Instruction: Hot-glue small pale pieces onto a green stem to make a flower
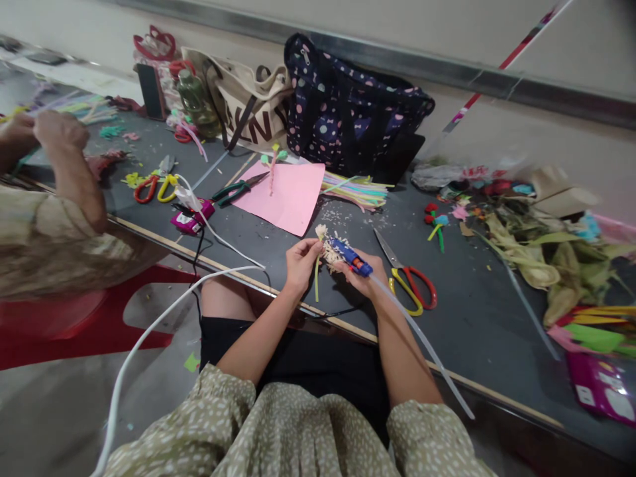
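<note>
My left hand (301,266) pinches a small cream flower (321,231) whose light green stem (317,281) hangs down below the fingers. In my right hand (371,273) is a blue hot glue gun (352,256), its nose pointing toward the flower. A long translucent glue stick (422,341) sticks out of the gun's back and runs over my right forearm. Pale shredded bits (336,259) lie around and under the gun's front; whether the nozzle touches the flower I cannot tell. Close to my right hand lie scissors (413,286) with red and yellow handles.
Pink paper (293,192), dark-handled pliers (237,191) and a bundle of pastel strips (355,190) lie ahead. Bags (348,99) stand against the wall. A white cable (149,326) crosses at left from a purple box (191,217). Dried husks (536,245) lie right. A co-worker's arm (74,159) is at left.
</note>
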